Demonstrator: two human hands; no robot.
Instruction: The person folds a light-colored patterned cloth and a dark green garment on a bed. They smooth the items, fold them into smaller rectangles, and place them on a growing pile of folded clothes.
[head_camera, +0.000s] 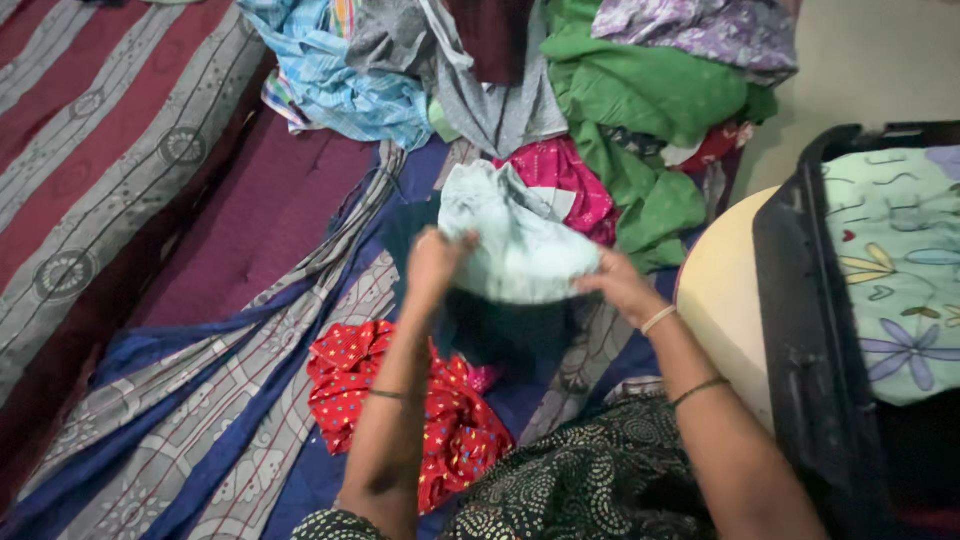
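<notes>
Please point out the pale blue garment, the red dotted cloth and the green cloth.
pale blue garment (520, 250), head view, its middle.
red dotted cloth (450, 420), head view, its lower part.
green cloth (640, 95), head view, its upper fold.

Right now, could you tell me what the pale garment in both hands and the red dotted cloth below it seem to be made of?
The pale garment looks like soft, matte woven fabric, perhaps cotton: it crumples into limp folds between the left hand and right hand. The red dotted cloth looks like thin printed fabric, possibly cotton; it bunches in fine creases without shine.
</notes>
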